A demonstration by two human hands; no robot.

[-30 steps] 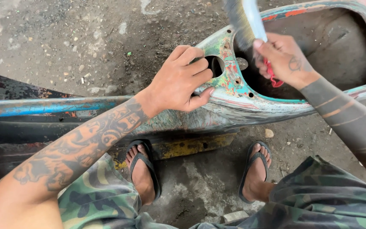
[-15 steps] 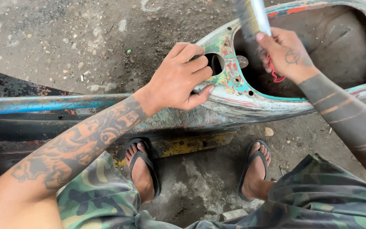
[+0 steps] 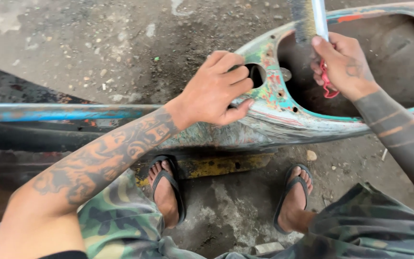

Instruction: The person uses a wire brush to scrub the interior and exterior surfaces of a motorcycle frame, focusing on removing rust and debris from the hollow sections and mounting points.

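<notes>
A worn metal body shell [image 3: 283,112] with flaking teal, red and white paint lies on the ground in front of me. My left hand [image 3: 219,88] rests on its rim, fingers curled beside a round hole [image 3: 255,74]. My right hand [image 3: 343,64] grips a long grey metal tool [image 3: 312,19] that runs up out of view. A red cord or loop [image 3: 327,84] hangs under the right hand's fingers. The tool's lower end is hidden by the hand, over the shell's dark open cavity [image 3: 389,57].
A blue-painted metal bar [image 3: 58,112] runs left from the shell. My feet in black flip-flops [image 3: 168,189] [image 3: 293,196] stand on stained concrete strewn with small stones. A yellowish metal piece [image 3: 216,165] lies under the shell. Camouflage shorts fill the bottom edge.
My right hand and the grey tool have shifted slightly right and up along the shell's rim. The left hand stays on the rim.
</notes>
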